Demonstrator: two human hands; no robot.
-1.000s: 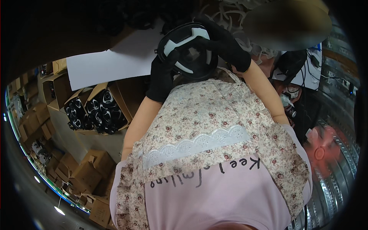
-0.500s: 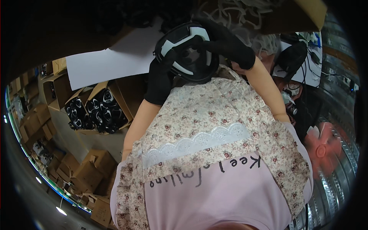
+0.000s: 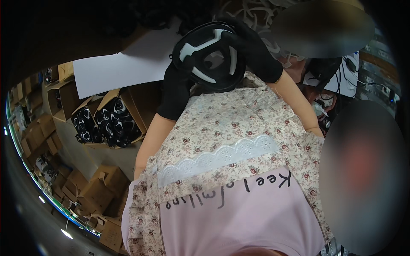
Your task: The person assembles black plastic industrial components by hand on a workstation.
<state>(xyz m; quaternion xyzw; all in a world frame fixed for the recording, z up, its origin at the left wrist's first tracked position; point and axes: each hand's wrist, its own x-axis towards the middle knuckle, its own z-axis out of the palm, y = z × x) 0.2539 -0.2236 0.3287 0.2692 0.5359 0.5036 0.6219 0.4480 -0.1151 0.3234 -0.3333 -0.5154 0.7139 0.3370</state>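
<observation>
A round black plastic part (image 3: 221, 80) with several pale grey-white trim strips and an opening in its middle is held up in front of my chest. My left hand (image 3: 176, 87), in a black glove, grips its left edge; most of those fingers are hidden behind the part. On the upper right rim, my right hand (image 3: 256, 51), gloved in black too, closes round the edge with its thumb on the front near a white strip. A white tabletop (image 3: 124, 72) lies beyond the part.
Open cartons (image 3: 121, 121) filled with black-and-white parts stand at left below the table. More cardboard boxes (image 3: 102, 187) sit farther left on the floor. Loose translucent white strips (image 3: 256, 15) lie at the back. Black cables (image 3: 339, 77) run at right, where two blurred patches hide things.
Both thumbs have drawn back from the part's middle toward its rim, so the central opening shows. The part stays nearly in place. Blurred patches now cover areas at right.
</observation>
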